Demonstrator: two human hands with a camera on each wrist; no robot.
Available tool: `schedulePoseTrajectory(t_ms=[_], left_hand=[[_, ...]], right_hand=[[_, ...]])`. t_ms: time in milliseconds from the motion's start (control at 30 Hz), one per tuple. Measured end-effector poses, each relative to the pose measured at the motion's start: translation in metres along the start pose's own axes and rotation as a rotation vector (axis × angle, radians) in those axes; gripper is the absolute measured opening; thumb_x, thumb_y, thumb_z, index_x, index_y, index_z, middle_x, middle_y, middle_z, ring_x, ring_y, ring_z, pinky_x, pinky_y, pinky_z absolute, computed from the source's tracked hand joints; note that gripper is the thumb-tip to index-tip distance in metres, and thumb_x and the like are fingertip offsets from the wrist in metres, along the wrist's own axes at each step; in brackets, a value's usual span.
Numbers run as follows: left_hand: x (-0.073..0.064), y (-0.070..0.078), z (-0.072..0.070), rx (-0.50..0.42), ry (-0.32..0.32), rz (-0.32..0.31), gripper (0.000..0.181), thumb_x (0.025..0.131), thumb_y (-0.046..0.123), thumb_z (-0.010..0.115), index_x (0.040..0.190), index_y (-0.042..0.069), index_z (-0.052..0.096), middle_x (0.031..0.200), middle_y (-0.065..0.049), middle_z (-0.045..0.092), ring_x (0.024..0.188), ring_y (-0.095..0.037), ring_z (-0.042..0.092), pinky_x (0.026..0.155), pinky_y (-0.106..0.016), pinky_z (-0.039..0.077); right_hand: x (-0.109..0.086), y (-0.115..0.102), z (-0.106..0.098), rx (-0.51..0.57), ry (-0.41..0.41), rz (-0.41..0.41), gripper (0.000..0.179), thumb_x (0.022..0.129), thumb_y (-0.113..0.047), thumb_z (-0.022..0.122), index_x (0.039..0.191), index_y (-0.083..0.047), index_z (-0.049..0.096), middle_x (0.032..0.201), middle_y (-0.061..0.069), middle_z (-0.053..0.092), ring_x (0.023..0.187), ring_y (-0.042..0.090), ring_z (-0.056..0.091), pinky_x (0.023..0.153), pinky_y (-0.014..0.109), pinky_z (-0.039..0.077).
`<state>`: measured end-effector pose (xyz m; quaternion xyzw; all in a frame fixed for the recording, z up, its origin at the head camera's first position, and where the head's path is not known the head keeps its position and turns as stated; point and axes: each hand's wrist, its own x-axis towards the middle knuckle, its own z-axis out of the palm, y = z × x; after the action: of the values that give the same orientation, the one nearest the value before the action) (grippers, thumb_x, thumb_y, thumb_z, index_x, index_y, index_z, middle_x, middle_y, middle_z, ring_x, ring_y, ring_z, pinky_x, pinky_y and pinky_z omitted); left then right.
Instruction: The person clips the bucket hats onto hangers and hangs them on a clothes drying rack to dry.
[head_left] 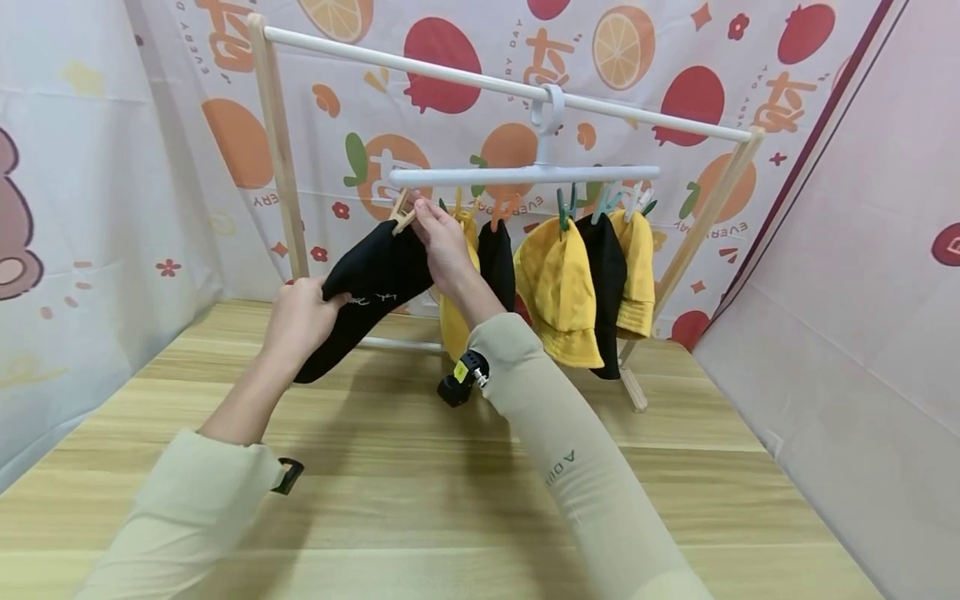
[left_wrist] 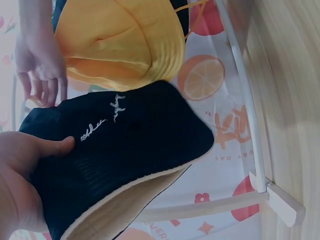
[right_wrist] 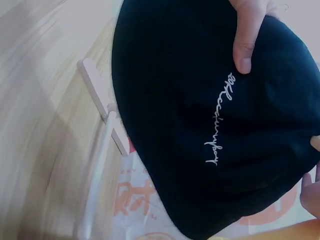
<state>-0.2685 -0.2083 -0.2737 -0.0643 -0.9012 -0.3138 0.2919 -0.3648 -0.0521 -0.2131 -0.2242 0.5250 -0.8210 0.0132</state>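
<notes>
A black bucket hat [head_left: 382, 271] with white script stitched on it hangs tilted below the left end of the white hanger [head_left: 480, 177]. My left hand [head_left: 300, 321] grips its brim, thumb [right_wrist: 243, 57] on the outer face near the lettering. A beige lining [left_wrist: 107, 220] shows inside the brim in the left wrist view. At the crown's top, a light wooden clothespin [head_left: 402, 215] bites the black cloth. My right hand [head_left: 450, 254] pinches at this clothespin, its fingertips close to the hanger bar; the thumb is partly hidden.
Yellow hats [head_left: 558, 292] and black ones hang to the right from coloured clothespins [head_left: 567, 207]. A wooden-sided rack [head_left: 279, 150] with a white top rail [head_left: 465, 79] carries the hanger on a wood-grain table [head_left: 420, 492]. Fruit-print cloth [head_left: 442, 62] hangs behind.
</notes>
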Motion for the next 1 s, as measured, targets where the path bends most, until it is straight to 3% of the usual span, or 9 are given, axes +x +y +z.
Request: schedulePoseTrajectory(t_ms=[200, 367, 533, 633, 700, 800, 900, 1000], left_hand=[[0.006, -0.007, -0.003, -0.089, 0.025, -0.118, 0.022, 0.093, 0.013, 0.050, 0.092, -0.008, 0.058, 0.097, -0.033, 0.058, 0.092, -0.050, 0.052, 0.075, -0.057, 0.038], [0.013, -0.015, -0.004, -0.196, 0.061, -0.195, 0.031, 0.097, 0.015, 0.043, 0.114, -0.008, 0.054, 0.112, -0.032, 0.053, 0.102, -0.046, 0.050, 0.085, -0.054, 0.036], [0.018, -0.026, -0.006, -0.245, 0.127, -0.258, 0.032, 0.097, 0.016, 0.042, 0.116, -0.007, 0.054, 0.114, -0.030, 0.053, 0.105, -0.043, 0.049, 0.087, -0.051, 0.034], [0.019, -0.031, -0.007, -0.240, 0.141, -0.260, 0.032, 0.097, 0.016, 0.042, 0.114, -0.008, 0.054, 0.113, -0.031, 0.053, 0.105, -0.044, 0.049, 0.086, -0.051, 0.034], [0.019, -0.033, -0.007, -0.224, 0.096, -0.239, 0.033, 0.097, 0.018, 0.041, 0.114, -0.008, 0.053, 0.114, -0.033, 0.051, 0.105, -0.045, 0.048, 0.086, -0.053, 0.033], [0.018, -0.034, -0.007, -0.184, -0.044, -0.186, 0.039, 0.098, 0.024, 0.039, 0.118, -0.008, 0.048, 0.117, -0.035, 0.048, 0.106, -0.049, 0.044, 0.087, -0.056, 0.032], [0.017, -0.032, -0.005, -0.151, -0.198, -0.129, 0.049, 0.097, 0.031, 0.040, 0.125, -0.009, 0.043, 0.121, -0.037, 0.044, 0.110, -0.049, 0.041, 0.090, -0.057, 0.031], [0.014, -0.026, -0.002, -0.139, -0.312, -0.097, 0.061, 0.095, 0.038, 0.045, 0.131, -0.011, 0.036, 0.126, -0.035, 0.041, 0.115, -0.047, 0.039, 0.092, -0.056, 0.032]], right_hand=[[-0.005, -0.004, 0.008, -0.075, -0.057, 0.010, 0.045, 0.098, -0.010, 0.042, 0.141, 0.000, 0.032, 0.143, 0.007, 0.034, 0.125, 0.010, 0.036, 0.098, 0.021, 0.030], [-0.016, -0.007, 0.008, -0.142, -0.132, 0.038, 0.051, 0.098, -0.009, 0.043, 0.145, -0.005, 0.022, 0.146, 0.006, 0.029, 0.128, 0.011, 0.032, 0.096, 0.018, 0.031], [-0.032, -0.018, 0.004, -0.163, -0.237, 0.042, 0.052, 0.098, -0.009, 0.041, 0.145, -0.005, 0.019, 0.145, 0.006, 0.031, 0.128, 0.014, 0.033, 0.099, 0.023, 0.030], [-0.044, -0.028, 0.000, -0.174, -0.293, 0.035, 0.051, 0.099, -0.009, 0.040, 0.145, -0.004, 0.018, 0.145, 0.006, 0.031, 0.128, 0.014, 0.034, 0.100, 0.024, 0.029], [-0.053, -0.033, -0.005, -0.191, -0.333, 0.034, 0.051, 0.099, -0.009, 0.039, 0.145, -0.003, 0.018, 0.145, 0.007, 0.031, 0.128, 0.014, 0.034, 0.100, 0.025, 0.028], [-0.069, -0.040, -0.015, -0.326, -0.401, 0.000, 0.050, 0.099, -0.010, 0.039, 0.145, -0.003, 0.021, 0.145, 0.008, 0.031, 0.126, 0.012, 0.036, 0.099, 0.025, 0.030], [-0.084, -0.046, -0.027, -0.484, -0.449, -0.067, 0.046, 0.098, -0.009, 0.041, 0.142, -0.001, 0.027, 0.142, 0.010, 0.035, 0.125, 0.013, 0.037, 0.098, 0.025, 0.032], [-0.099, -0.052, -0.039, -0.631, -0.490, -0.155, 0.042, 0.098, -0.007, 0.043, 0.137, 0.002, 0.033, 0.138, 0.014, 0.038, 0.124, 0.019, 0.038, 0.096, 0.027, 0.034]])
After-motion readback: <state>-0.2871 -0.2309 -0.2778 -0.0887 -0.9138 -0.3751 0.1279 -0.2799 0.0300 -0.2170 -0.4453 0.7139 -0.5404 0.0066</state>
